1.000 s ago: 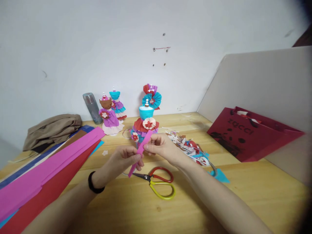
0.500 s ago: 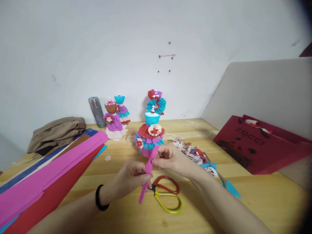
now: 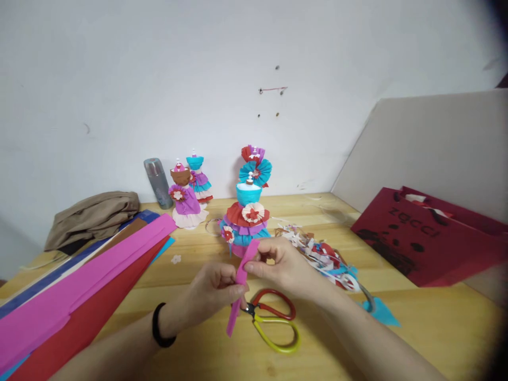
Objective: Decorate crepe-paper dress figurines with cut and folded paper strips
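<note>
The pink strip (image 3: 241,275) sits nearer six o'clock than a second ago, pinched tight between thumb and fingers by left hand (image 3: 212,291) and right hand (image 3: 284,267), scissors (image 3: 273,319) at about four o'clock, turquoise-topped dress (image 3: 246,216) at twelve

Reference item: scissors (image 3: 273,320), on the table (image 3: 325,360). The paper strip (image 3: 243,271), between left hand (image 3: 216,290) and right hand (image 3: 283,267), hides the scissors' blade end. Directly behind the scissors: front dress form (image 3: 237,215); farther behind, rear dress form (image 3: 248,173). Left: paper sheets (image 3: 115,260). Left rear: paper flower cutout (image 3: 175,259), two dress forms (image 3: 187,201), bottle (image 3: 157,182). Far left rear: folded cloth (image 3: 93,214). Right rear: paper scraps (image 3: 317,248). Far right rear: paper bag (image 3: 405,238). Rearmost: wall (image 3: 178,79).
</note>
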`<state>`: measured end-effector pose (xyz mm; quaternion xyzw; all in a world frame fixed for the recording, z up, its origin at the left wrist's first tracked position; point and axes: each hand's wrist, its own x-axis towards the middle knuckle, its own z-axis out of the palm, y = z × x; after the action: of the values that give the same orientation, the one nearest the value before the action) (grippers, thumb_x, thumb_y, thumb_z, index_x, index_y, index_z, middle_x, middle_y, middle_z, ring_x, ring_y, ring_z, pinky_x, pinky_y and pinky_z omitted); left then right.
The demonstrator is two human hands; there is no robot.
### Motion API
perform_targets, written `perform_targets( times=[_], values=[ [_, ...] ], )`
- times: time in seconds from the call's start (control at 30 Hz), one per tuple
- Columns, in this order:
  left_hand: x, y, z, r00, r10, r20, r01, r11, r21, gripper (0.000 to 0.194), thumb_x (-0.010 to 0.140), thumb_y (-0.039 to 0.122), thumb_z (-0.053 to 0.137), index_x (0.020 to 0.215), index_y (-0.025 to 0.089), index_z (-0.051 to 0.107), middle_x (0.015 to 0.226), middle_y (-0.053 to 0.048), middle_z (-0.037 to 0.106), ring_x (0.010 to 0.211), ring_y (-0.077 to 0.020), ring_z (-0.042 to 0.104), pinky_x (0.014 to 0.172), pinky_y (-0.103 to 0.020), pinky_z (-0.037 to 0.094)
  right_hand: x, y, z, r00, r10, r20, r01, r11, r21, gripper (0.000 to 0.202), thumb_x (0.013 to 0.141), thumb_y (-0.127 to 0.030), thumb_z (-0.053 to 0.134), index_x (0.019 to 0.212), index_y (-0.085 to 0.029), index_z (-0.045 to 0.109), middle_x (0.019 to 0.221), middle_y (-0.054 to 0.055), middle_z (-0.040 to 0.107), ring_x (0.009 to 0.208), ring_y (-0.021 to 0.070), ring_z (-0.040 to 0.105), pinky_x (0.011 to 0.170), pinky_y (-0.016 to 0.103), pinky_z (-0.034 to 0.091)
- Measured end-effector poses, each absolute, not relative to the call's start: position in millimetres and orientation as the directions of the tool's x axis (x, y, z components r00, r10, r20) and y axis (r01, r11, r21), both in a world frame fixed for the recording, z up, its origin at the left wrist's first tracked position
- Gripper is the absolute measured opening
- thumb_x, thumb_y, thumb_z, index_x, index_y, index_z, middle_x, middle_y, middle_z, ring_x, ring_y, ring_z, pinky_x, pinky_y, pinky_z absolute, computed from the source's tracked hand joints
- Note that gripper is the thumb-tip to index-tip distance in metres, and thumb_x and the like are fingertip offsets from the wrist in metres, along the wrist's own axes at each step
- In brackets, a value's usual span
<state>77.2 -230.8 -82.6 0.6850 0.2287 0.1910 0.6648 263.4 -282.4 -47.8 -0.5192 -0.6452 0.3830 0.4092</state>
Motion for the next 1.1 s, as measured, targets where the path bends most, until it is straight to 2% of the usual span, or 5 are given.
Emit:
perform_targets(
  times=[0.23,0.53,0.8,0.93,1.1],
  values=[
    [78.4,-225.9,-92.4,0.831,0.545,-0.112,0.099,0.054,0.994,0.051,0.071,0.061,0.076,0.067,0.011,0.068,0.062,-0.006,0.068,0.050,-0.0095,0.057,0.051,-0.020,0.045,264.0,-279.7,-46.2,-0.061,0.967,0.249,0.327,0.255,-0.910,0.025,0.077,-0.038,0.063,0.068,-0.014,0.067,0.063,0.002,0.058,0.060,0.0135,0.047,0.057,0.026,0.035],
    [77.8,-221.1,-90.2,0.804,0.588,-0.087,0.126,-0.026,0.992,0.017,0.072,0.025,0.072,0.065,0.013,0.063,0.060,-0.002,0.066,0.051,-0.0086,0.055,0.055,-0.021,0.044,265.7,-273.5,-54.6,-0.003,0.963,0.269,0.136,0.267,-0.954,0.030,0.077,-0.044,0.072,0.068,-0.016,0.066,0.064,0.001,0.062,0.061,0.0137,0.052,0.061,0.028,0.042],
    [77.2,-218.6,-85.8,0.799,0.590,-0.121,0.211,-0.086,0.974,0.009,0.070,0.019,0.065,0.064,0.015,0.062,0.057,0.000,0.061,0.054,-0.0102,0.055,0.058,-0.022,0.044,262.8,-275.4,-51.6,0.012,0.974,0.226,-0.013,0.226,-0.974,0.041,0.074,-0.055,0.076,0.071,-0.016,0.065,0.061,0.000,0.061,0.056,0.0102,0.051,0.056,0.024,0.040],
    [75.6,-215.9,-84.0,0.769,0.632,-0.091,0.314,-0.251,0.916,0.012,0.075,0.016,0.061,0.063,0.014,0.062,0.057,0.001,0.059,0.055,-0.0102,0.051,0.056,-0.022,0.038,261.4,-274.7,-52.1,-0.009,0.992,0.130,-0.146,0.127,-0.981,0.046,0.071,-0.059,0.078,0.072,-0.016,0.063,0.056,-0.001,0.062,0.048,0.0082,0.049,0.049,0.022,0.036],
    [69.3,-208.7,-77.4,0.722,0.657,0.217,0.337,-0.608,0.718,0.021,0.083,0.019,0.061,0.062,0.016,0.065,0.056,0.002,0.060,0.055,-0.0106,0.050,0.054,-0.021,0.034,257.1,-273.9,-56.4,-0.056,0.998,0.037,-0.298,0.019,-0.954,0.047,0.063,-0.057,0.085,0.065,-0.016,0.062,0.047,-0.004,0.056,0.040,0.0052,0.042,0.042,0.020,0.029]
  ],
)
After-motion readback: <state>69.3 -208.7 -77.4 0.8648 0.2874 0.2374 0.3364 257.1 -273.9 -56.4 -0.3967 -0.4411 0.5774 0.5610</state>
